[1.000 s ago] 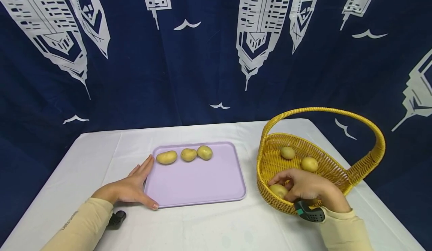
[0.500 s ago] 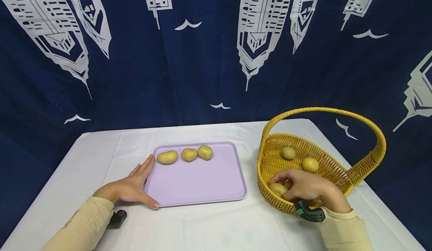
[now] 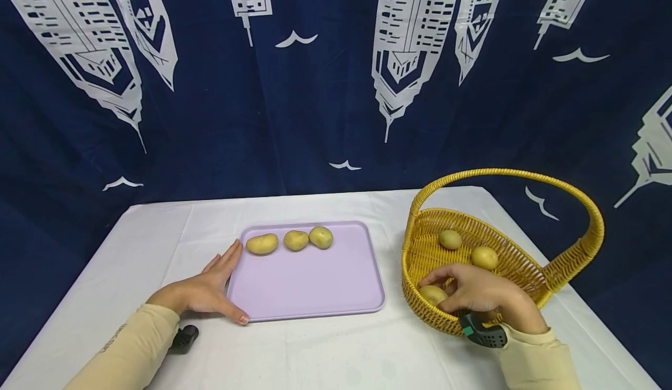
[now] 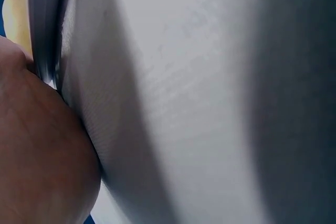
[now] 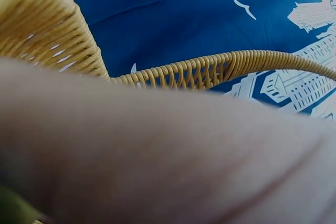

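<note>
My left hand (image 3: 207, 291) rests at the left edge of a lilac tray (image 3: 310, 285), fingers straight and spread, thumb at the near corner. Three potatoes lie along the tray's far side: a long one (image 3: 262, 243), a middle one (image 3: 296, 240) and a rounder one (image 3: 321, 237). Inside the yellow wicker basket (image 3: 420, 314), my right hand (image 3: 478, 288) grips a potato (image 3: 432, 294) between curled fingers and thumb, near the front wall. Two more potatoes show deeper in: a small one (image 3: 450, 239) and a larger one (image 3: 484, 257). The hand hides part of the basket floor.
The basket's tall arched handle (image 3: 504, 172) rises over the right hand's side; in the right wrist view the handle (image 5: 252, 61) passes behind the hand. A white cloth (image 3: 336, 349) covers the table, and a navy printed curtain (image 3: 315, 104) hangs behind it.
The head view has shifted very slightly, so everything sits a few pixels further right. Both hands and all the potatoes otherwise keep their places.
</note>
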Available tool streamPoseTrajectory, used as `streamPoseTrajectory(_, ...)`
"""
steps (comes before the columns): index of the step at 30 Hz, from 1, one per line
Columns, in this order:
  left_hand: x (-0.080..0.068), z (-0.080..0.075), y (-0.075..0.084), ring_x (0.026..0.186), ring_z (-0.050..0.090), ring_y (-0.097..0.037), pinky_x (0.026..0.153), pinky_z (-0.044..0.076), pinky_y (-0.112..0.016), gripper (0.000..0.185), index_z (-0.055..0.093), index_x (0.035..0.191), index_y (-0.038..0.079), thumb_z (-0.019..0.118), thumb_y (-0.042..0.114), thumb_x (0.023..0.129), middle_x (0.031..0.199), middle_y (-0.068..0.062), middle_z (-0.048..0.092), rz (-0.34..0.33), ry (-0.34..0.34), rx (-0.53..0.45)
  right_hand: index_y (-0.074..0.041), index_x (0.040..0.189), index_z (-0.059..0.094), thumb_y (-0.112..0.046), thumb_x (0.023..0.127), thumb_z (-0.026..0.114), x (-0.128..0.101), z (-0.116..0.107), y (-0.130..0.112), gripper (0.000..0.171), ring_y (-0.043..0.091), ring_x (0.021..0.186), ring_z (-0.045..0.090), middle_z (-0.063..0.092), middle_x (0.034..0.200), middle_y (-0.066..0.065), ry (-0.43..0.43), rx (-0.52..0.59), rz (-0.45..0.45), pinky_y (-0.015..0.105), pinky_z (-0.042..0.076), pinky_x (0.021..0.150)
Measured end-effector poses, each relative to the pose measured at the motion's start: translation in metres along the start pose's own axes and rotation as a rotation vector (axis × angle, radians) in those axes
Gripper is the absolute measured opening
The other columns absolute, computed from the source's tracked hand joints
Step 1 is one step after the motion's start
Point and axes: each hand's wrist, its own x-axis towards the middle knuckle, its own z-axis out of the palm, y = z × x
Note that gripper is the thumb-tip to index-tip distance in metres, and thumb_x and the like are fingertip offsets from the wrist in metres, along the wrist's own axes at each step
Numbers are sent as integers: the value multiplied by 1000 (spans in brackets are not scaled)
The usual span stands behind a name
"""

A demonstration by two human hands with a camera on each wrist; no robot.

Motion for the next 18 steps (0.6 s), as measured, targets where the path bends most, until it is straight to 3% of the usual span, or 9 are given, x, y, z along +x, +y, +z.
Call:
streamPoseTrajectory(11, -1, 1, 0, 142, -11, -49, 115, -3, -62, 152, -10, 151, 6, 84, 63, 47, 159, -10, -18, -7, -7, -9, -6, 109, 64, -7, 69, 73, -1, -3, -2, 41, 4, 70, 54, 61, 83, 1, 64, 17, -39, 19, 49, 62)
streamPoseTrajectory(18, -1, -1, 1, 142, -10, -49, 115, -4, -61, 151, -9, 151, 6, 85, 61, 47, 159, -11, -17, -3, -3, -12, -9, 109, 65, -16, 72, 77, -3, -6, -9, 40, 3, 76, 58, 66, 89, 3, 177, -50, -51, 18, 51, 65)
